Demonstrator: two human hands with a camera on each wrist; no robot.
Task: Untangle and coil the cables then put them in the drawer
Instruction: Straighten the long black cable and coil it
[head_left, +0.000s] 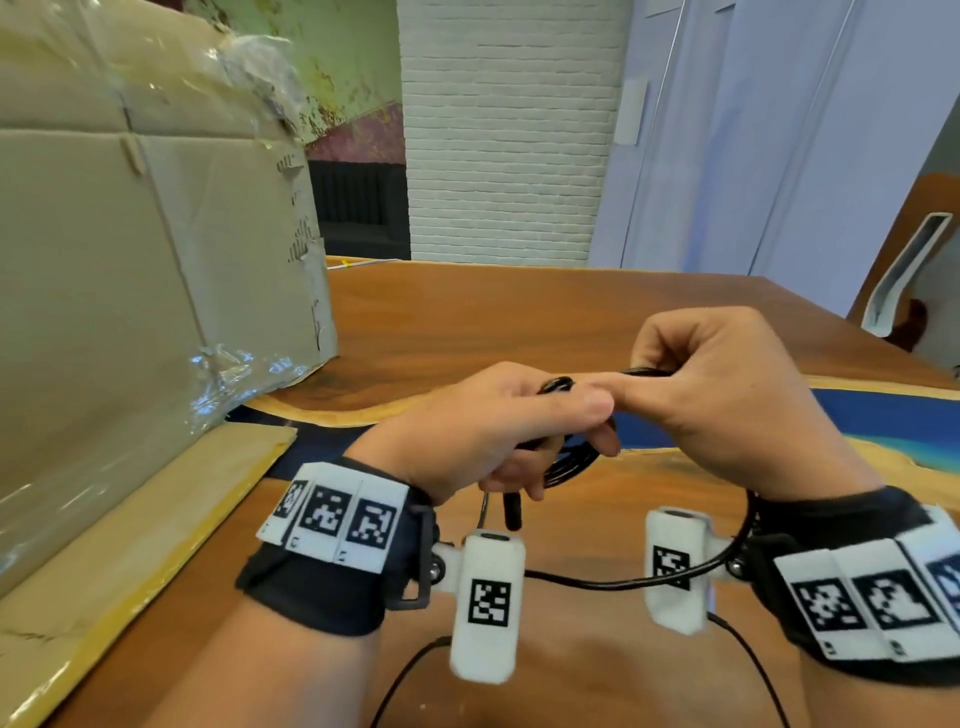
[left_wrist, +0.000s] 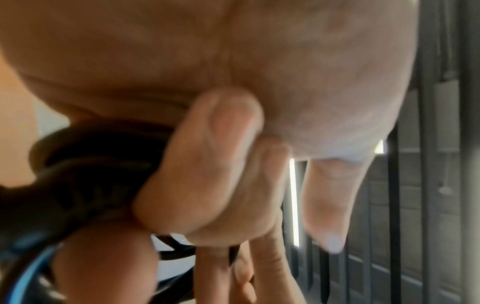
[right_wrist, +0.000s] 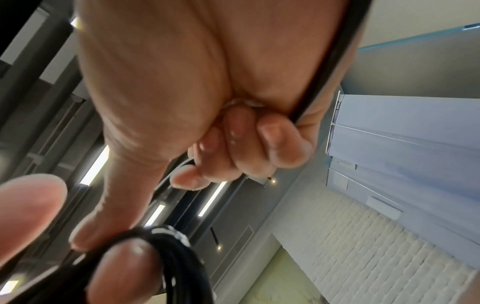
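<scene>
Cable (head_left: 569, 462) coil held between both hands (head_left: 597, 415), above table (head_left: 519, 322).

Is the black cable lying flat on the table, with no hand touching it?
No: both hands, left and right, hold the coiled cable above the table.

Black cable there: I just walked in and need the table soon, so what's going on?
A person is coiling a black cable above the wooden table. The left hand grips the bundled loops; the right hand pinches the strand feeding in. A loose tail hangs below the wrists. No drawer is in view.
</scene>
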